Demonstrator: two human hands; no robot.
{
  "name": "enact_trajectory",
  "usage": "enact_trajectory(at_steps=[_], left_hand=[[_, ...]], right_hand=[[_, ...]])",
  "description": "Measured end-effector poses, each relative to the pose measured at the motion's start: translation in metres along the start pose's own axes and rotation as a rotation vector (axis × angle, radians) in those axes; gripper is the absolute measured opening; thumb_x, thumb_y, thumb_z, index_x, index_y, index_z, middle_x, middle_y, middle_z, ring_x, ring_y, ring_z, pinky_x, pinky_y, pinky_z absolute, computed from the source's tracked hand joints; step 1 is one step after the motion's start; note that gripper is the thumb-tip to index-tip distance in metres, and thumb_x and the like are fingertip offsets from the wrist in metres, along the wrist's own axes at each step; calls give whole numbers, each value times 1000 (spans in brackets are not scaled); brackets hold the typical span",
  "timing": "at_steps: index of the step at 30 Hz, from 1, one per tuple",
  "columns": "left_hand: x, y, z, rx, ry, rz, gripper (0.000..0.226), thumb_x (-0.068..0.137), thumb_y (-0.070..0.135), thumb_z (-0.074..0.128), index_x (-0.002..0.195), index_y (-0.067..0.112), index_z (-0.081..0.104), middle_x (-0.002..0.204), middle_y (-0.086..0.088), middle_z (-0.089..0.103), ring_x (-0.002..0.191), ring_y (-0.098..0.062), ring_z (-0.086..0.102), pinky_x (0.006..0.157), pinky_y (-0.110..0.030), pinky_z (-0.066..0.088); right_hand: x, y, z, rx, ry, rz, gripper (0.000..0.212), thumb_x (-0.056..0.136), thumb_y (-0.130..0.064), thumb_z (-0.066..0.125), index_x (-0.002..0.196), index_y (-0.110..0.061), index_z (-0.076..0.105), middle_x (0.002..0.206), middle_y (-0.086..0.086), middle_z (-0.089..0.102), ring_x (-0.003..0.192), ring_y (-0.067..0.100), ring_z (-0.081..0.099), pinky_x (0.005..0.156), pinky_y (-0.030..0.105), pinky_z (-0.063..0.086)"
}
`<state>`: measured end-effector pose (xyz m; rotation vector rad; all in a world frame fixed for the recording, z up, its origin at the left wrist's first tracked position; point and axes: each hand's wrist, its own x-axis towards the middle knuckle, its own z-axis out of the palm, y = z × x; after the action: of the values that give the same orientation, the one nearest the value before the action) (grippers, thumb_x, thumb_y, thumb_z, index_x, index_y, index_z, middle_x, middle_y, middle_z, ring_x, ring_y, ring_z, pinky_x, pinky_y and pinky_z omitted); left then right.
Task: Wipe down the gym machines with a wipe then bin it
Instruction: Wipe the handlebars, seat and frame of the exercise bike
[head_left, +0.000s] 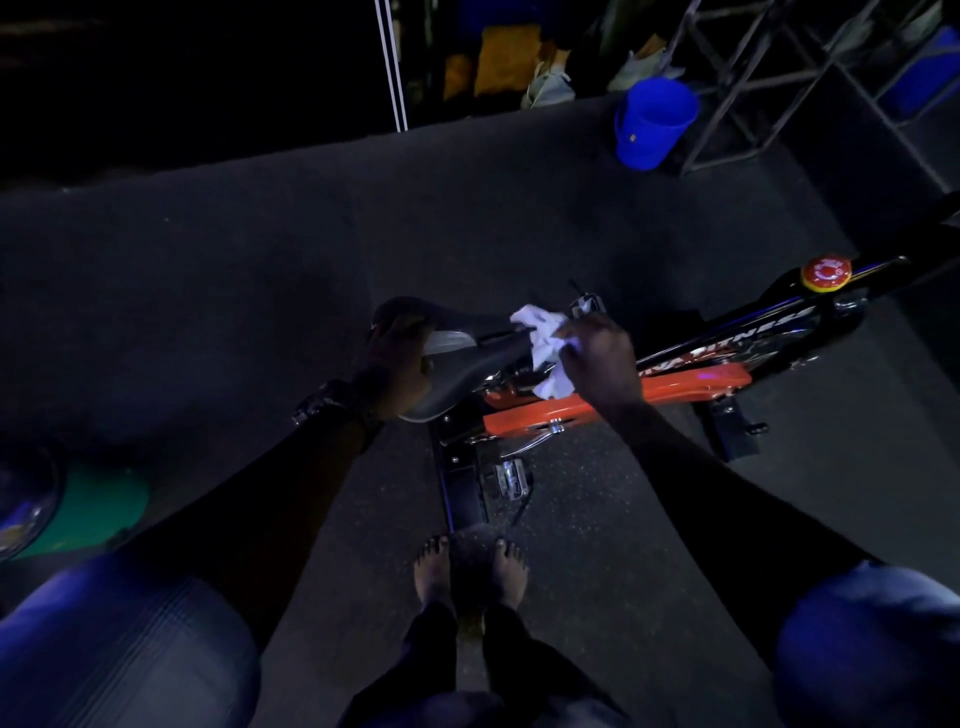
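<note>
Wiping looks mid-way: the right hand pinches a crumpled white wipe against the nose of the black padded saddle of the orange-and-black exercise bike; the left hand curls its fingers over the saddle's rear, steadying it; frame, other machines and binning seem left; no bin identifiable

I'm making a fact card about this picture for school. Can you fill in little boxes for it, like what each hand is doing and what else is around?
place: dim gym floor
machine: exercise bike, black and orange
left hand: holds the back of the saddle
right hand: grips a white wipe at the saddle's nose
knob: red and yellow, on the bike frame
bucket: blue, on the floor beyond the bike
feet: bare, behind the bike
wipe binned: not yet
</note>
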<state>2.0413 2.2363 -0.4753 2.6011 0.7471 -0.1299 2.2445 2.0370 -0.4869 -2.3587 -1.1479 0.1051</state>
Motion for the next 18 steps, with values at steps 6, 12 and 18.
enact_trajectory(at_steps=[6,12,18], left_hand=[[6,0,-1,57,-40,-25,69,73,43,33,123,3,59,132,-17,49,122,-42,47,100,-51,43],[2,10,-16,77,-76,-34,58,81,31,51,131,3,55,136,-17,50,129,-39,43,104,-49,40],[7,5,-27,92,-94,55,51,82,28,68,129,12,57,133,-9,50,127,-33,44,99,-47,46]], right_hand=[[-18,-42,26,72,105,8,31,75,-6,63,106,-6,69,114,15,58,107,31,53,95,33,43],[-13,-34,5,-181,-142,-69,30,75,-23,57,102,-18,71,105,5,68,91,29,68,71,36,55],[8,-61,-4,-114,54,133,31,77,-5,60,107,-11,61,115,16,52,84,40,63,64,40,49]])
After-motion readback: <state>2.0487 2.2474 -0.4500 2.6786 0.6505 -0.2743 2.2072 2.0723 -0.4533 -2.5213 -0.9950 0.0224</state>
